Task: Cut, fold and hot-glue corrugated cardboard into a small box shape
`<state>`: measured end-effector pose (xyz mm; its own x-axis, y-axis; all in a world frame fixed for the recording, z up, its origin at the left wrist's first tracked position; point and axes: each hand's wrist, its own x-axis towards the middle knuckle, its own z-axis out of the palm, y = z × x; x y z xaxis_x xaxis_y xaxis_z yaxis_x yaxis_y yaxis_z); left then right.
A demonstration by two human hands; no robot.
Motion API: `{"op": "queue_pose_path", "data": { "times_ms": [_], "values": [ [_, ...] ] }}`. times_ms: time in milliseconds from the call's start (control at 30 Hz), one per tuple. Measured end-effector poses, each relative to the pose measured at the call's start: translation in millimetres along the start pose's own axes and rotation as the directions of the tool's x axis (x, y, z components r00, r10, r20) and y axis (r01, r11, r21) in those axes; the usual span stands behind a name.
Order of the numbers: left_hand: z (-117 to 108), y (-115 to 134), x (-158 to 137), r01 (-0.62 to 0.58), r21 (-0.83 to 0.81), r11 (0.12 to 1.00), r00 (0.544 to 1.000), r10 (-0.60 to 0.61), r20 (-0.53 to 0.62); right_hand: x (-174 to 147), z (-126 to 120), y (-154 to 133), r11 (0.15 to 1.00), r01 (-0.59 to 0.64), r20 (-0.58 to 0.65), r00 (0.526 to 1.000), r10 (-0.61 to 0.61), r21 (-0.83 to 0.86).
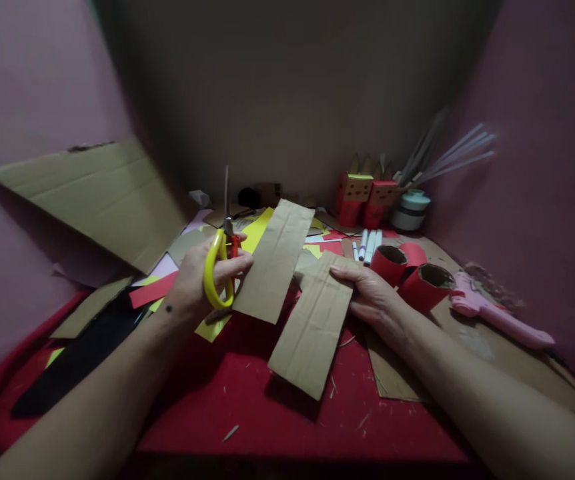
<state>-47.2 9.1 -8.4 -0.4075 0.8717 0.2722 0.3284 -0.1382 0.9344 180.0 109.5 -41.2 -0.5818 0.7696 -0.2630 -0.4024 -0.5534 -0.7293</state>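
Note:
My left hand (193,275) is closed around scissors (210,270) with yellow and red handles, their blades pointing up. Its thumb and fingers also pinch the lower left edge of a brown cardboard strip (278,263), which tilts up and away from me. To the right, my right hand (375,297) grips a second cardboard strip (313,330) by its upper right edge, thumb on top. This strip slants down toward me above the red tablecloth (227,400). The two strips are held close side by side; the right hand's fingers are hidden underneath.
Red tubes (430,283) and a pink glue gun (502,320) lie at the right on cardboard (532,373). Markers (370,245), red box figures (352,200) and a jar (411,210) stand behind. Large cardboard (102,200) leans left, above a black object (82,357).

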Motion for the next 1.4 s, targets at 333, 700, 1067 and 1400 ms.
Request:
{"op": "queue_pose_path", "data": {
  "times_ms": [333,700,1067,1400],
  "values": [
    [7.9,-8.3,2.0,-0.007,0.017,1.000,1.000,0.007,-0.004,0.7,3.9,2.4,0.993,0.088,0.003,0.996,-0.088,-0.080],
    [6.7,8.9,-0.5,0.052,0.196,0.979,0.993,-0.072,0.092,4.0,2.8,2.4,0.995,0.095,-0.070,0.993,-0.097,-0.029],
    [14.7,-14.7,-9.8,0.089,0.148,0.985,0.942,-0.132,0.310,4.6,7.3,7.3,0.972,0.232,-0.144,0.964,-0.225,0.032],
    [28.9,-7.6,-20.3,-0.015,0.278,0.960,0.917,-0.098,0.387,-0.1,15.5,14.6,0.937,0.348,-0.194,0.921,-0.338,0.018]
  ]
}}
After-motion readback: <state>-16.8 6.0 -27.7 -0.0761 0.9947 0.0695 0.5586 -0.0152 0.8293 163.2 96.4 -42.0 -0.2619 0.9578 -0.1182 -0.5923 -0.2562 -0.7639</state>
